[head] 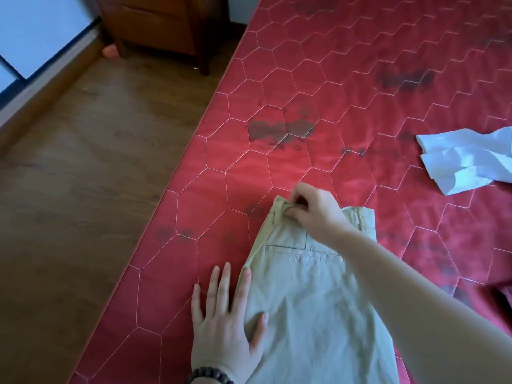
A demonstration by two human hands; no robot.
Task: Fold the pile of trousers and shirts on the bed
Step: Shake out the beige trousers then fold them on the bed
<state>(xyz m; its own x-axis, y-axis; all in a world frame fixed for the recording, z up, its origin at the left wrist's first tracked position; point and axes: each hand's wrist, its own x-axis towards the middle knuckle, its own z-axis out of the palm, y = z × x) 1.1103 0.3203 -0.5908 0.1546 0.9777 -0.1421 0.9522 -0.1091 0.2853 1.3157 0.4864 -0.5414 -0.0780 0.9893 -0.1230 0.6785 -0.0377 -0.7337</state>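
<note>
Pale khaki trousers (313,295) lie flat on the red quilted bed (346,92), waistband away from me and a back pocket facing up. My right hand (310,209) reaches across them and pinches the waistband at its far left corner. My left hand (224,314) lies flat with straight fingers at the trousers' left edge, thumb and forefinger on the cloth, the other fingers on the bed cover. A crumpled light blue shirt (468,159) lies at the right side of the bed.
The bed's left edge (171,217) runs diagonally, with wooden floor (83,176) beside it. A dark wooden nightstand (160,26) stands at the head of the bed. A dark red cloth (501,297) shows at the right border.
</note>
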